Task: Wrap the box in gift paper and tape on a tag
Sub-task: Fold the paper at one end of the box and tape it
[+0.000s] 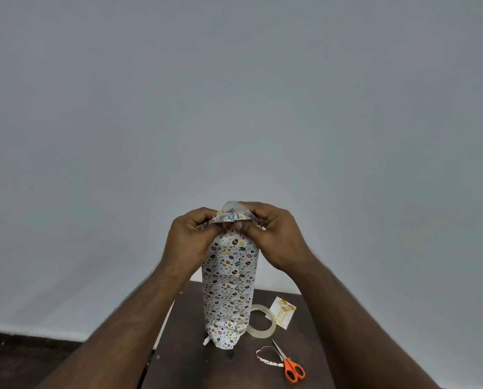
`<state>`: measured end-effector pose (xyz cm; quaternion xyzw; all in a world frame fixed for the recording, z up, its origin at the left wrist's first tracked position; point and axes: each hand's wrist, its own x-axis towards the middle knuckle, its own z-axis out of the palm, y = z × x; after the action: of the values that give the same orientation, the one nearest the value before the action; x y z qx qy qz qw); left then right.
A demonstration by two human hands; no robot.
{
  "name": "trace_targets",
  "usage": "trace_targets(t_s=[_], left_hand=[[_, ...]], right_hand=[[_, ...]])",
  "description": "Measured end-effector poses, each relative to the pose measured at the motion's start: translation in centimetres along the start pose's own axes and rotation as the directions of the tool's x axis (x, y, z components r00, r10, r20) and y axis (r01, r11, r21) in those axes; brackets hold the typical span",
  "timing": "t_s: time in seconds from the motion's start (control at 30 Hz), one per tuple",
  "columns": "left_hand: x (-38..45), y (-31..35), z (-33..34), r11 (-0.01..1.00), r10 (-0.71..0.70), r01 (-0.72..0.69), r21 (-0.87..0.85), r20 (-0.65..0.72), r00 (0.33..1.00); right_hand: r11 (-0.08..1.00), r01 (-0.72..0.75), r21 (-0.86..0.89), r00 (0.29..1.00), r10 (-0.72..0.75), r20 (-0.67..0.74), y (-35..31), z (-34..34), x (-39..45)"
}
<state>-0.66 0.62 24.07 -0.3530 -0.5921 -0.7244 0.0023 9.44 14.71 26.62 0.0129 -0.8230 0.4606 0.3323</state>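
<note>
A tall box wrapped in white gift paper printed with small coloured eggs and hearts stands upright on its end on a dark brown wooden desk, its lower end near the middle of the desk top and its upper end raised toward the camera. Both hands meet at that upper end. The left hand comes in from the left with its fingers curled over the loose paper at the top, and the right hand mirrors it from the right; each grip is clamped on the folded paper flap, thumbs toward the near face and fingers over the far side. The flap rises between the two hands as a small peak, so the box body hangs directly below both grips, with the forearms flanking it on either side.

Just right of the box's base, touching or nearly touching it, lies a clear roll of sticky tape. Beside the roll, farther right, rests a small white birthday tag with gold balloons. Nearer the camera lie orange-handled scissors with a thin curled strip of cut gift paper next to the blades.
</note>
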Motion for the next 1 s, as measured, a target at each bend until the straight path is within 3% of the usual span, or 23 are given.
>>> trace_targets(t_s=[0.2, 0.43, 0.57, 0.8, 1.0], left_hand=[[0.1, -0.2, -0.6, 0.998, 0.048, -0.053, 0.039, 0.118, 0.992], [-0.3, -1.5, -2.1, 0.981, -0.188, 0.159, 0.108, 0.364, 0.912], [-0.1, -1.9, -2.1, 0.989, -0.117, 0.078, 0.128, 0.331, 0.936], [0.4, -2.4, -2.1, 0.986, -0.085, 0.034, 0.163, 0.315, 0.945], [0.5, -3.2, -2.1, 0.987, -0.077, 0.031, 0.160, 0.293, 0.953]], right_hand=[[0.995, 0.028, -0.095, 0.997, -0.035, -0.070, -0.1, -0.1, 0.1], [0.989, 0.016, -0.150, 1.000, -0.020, -0.023, -0.8, -0.4, -0.5], [0.950, 0.142, -0.278, 0.990, -0.134, 0.045, -0.7, -0.4, -1.3], [0.741, 0.345, -0.576, 0.925, -0.374, 0.072, 1.4, 0.1, -2.4], [0.611, 0.454, -0.649, 0.866, -0.475, 0.159, 2.6, 0.5, -3.0]])
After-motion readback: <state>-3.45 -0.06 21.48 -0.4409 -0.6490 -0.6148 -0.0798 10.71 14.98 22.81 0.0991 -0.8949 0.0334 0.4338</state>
